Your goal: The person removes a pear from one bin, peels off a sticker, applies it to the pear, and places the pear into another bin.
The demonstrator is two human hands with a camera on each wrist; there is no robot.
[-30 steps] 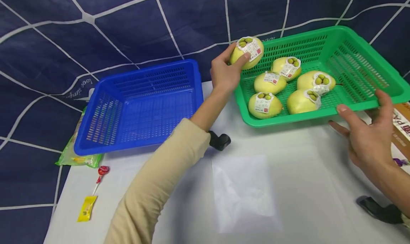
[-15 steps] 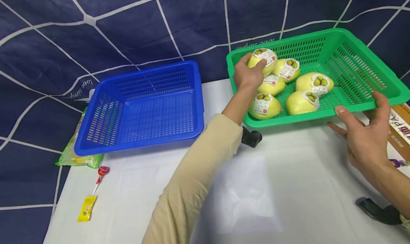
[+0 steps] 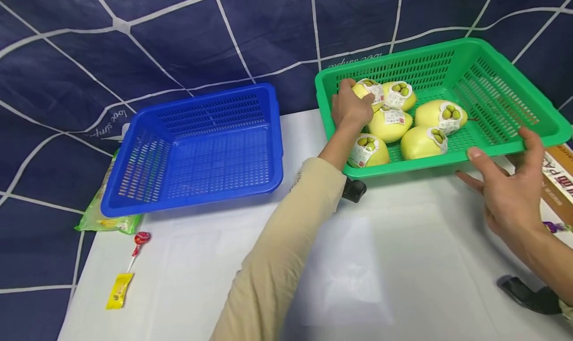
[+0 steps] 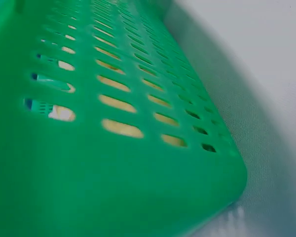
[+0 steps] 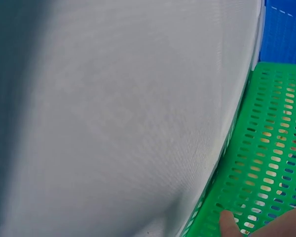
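My left hand (image 3: pixel 351 104) reaches over the left end of the green basket (image 3: pixel 465 158) and grips a yellow pear (image 3: pixel 373 96) bearing a white label. Several more labelled pears lie around it in the basket, among them a pear with a stem (image 3: pixel 440 116). The right hand (image 3: pixel 515 191) holds the basket's near rim with spread fingers, toward its right end. In the left wrist view, the slotted basket wall (image 4: pixel 138 177) fills most of the picture and hides that hand. The right wrist view catches a fingertip (image 5: pixel 228 221) against the outer basket wall.
A blue basket (image 3: pixel 219 194) with no contents stands to the left. Beside it are a green-edged packet (image 3: pixel 109 224), a red lollipop (image 3: pixel 142 238) and a yellow wrapped sweet (image 3: pixel 119 291). A printed carton (image 3: pixel 559 176) sits by the green basket's right end.
My left hand has carried the pear right and down into the green basket, where neighbouring pears have shifted slightly. The right hand has stayed at the rim.
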